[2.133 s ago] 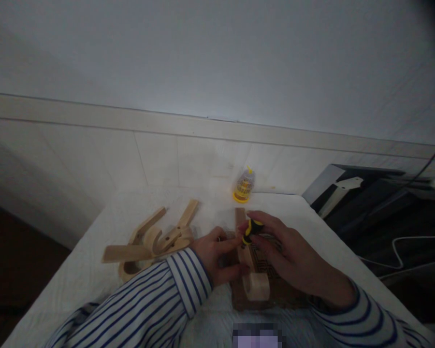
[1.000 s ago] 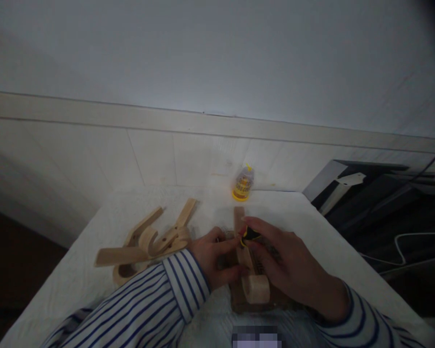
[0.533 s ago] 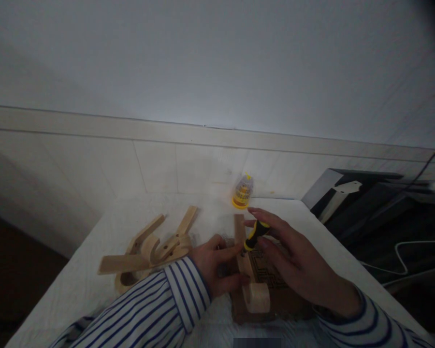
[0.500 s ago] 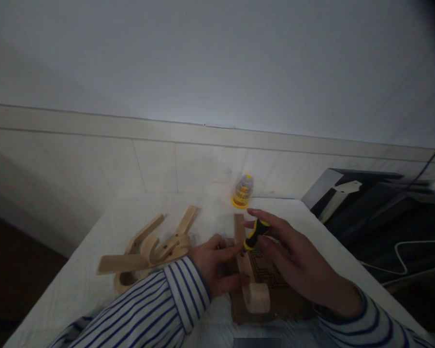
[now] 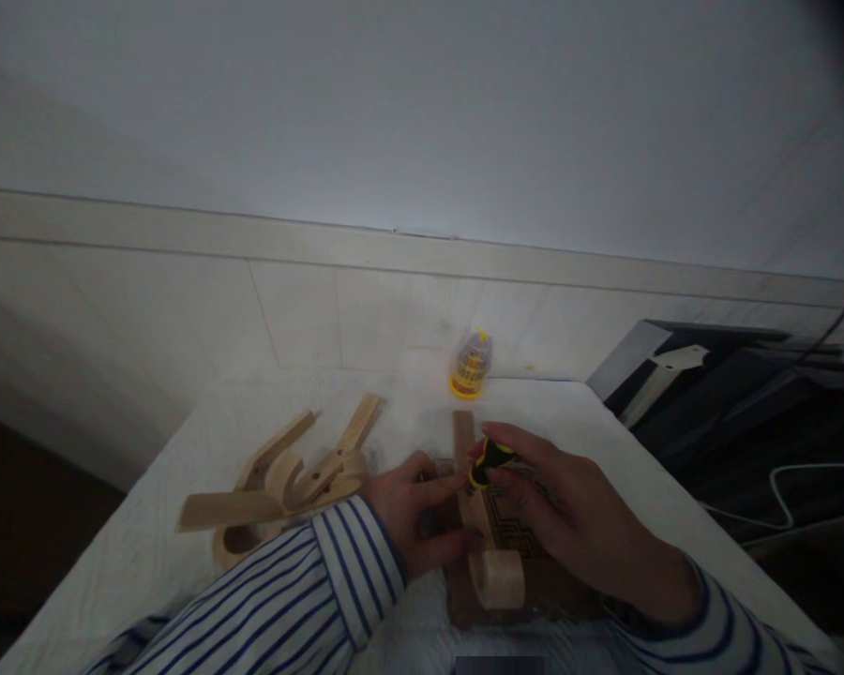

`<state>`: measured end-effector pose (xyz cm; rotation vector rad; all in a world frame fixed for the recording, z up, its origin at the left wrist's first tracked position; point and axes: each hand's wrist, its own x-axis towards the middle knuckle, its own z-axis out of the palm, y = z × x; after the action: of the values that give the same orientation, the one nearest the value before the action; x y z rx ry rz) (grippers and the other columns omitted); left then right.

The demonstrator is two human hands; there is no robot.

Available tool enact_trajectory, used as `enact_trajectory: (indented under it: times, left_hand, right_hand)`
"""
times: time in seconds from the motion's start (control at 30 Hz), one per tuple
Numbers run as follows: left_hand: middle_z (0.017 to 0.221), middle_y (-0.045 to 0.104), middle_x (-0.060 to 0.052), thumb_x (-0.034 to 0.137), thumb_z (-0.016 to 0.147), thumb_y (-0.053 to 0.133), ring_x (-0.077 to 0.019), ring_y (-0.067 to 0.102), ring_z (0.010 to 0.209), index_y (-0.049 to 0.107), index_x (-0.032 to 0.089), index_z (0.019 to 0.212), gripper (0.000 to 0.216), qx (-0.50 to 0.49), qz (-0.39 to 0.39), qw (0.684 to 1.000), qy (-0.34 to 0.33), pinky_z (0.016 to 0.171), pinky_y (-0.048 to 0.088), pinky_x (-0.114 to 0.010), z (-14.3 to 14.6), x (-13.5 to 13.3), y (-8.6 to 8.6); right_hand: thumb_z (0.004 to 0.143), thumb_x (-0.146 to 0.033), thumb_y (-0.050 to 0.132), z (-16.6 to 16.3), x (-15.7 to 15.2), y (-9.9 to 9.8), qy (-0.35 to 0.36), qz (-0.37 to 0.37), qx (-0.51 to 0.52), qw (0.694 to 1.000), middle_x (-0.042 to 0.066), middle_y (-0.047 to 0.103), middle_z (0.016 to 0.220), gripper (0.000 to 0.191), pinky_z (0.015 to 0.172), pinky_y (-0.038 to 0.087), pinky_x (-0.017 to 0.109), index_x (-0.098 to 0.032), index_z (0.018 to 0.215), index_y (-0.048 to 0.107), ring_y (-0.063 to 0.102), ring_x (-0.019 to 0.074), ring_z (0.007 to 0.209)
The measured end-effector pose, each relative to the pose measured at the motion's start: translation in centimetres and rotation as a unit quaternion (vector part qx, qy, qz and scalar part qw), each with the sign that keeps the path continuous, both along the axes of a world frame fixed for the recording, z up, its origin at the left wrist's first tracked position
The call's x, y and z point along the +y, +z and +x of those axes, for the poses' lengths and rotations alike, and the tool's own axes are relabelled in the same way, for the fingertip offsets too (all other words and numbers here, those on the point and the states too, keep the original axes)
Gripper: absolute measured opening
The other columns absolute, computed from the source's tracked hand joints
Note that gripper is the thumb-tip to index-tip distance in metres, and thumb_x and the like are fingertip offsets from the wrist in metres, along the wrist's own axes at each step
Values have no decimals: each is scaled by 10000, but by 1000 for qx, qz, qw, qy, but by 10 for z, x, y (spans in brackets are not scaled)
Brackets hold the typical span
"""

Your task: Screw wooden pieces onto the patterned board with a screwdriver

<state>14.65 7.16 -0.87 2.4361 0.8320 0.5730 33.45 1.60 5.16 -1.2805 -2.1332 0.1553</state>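
Observation:
My right hand (image 5: 569,525) is closed round a small black-and-yellow screwdriver (image 5: 489,461), its tip down on a long wooden piece (image 5: 479,534) with a curved end. That piece lies on a dark patterned wooden board (image 5: 527,581). My left hand (image 5: 418,514) pinches the wooden piece from the left, its index finger stretched toward the screwdriver tip. Both arms wear blue-and-white striped sleeves.
A heap of curved wooden parts (image 5: 281,483) lies on the white table (image 5: 183,544) to the left. A small yellow-based clear container (image 5: 470,364) stands by the wall at the back. Dark equipment and white cables (image 5: 746,422) sit right of the table edge.
The screwdriver handle has tipped from slanted up-right half a second ago to more upright and lower under my right fingers. My left hand has stayed on the wooden piece.

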Motion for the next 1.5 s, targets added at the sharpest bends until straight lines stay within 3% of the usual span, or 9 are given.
enact_trajectory:
  times: [1.0, 1.37, 1.5]
  left_hand:
    - [841, 477, -33, 479, 693, 652, -185, 539, 719, 511, 306, 1229, 580, -5, -5, 1000, -7, 642, 505, -348, -1, 1, -1]
    - [850, 480, -35, 482, 689, 649, -185, 546, 716, 514, 292, 1230, 589, 6, -4, 1000, 5, 630, 494, -327, 0, 1, -2]
    - [853, 482, -27, 471, 680, 663, -187, 550, 737, 530, 318, 1209, 566, 4, -8, 1000, 1, 662, 496, -332, 0, 1, -2]
  right_hand:
    - [887, -178, 422, -4, -2, 0, 4, 29, -3, 1000, 36, 625, 1135, 391, 798, 537, 334, -288, 1261, 389, 618, 177, 974]
    - [874, -221, 464, -2, 3, -7, -18, 21, 43, 999, 76, 587, 1188, 396, 873, 492, 397, -270, 1260, 389, 568, 207, 1063]
    - [865, -189, 468, -2, 1, -6, 10, 10, 65, 998, 62, 581, 1188, 393, 902, 469, 399, -284, 1242, 405, 549, 194, 1084]
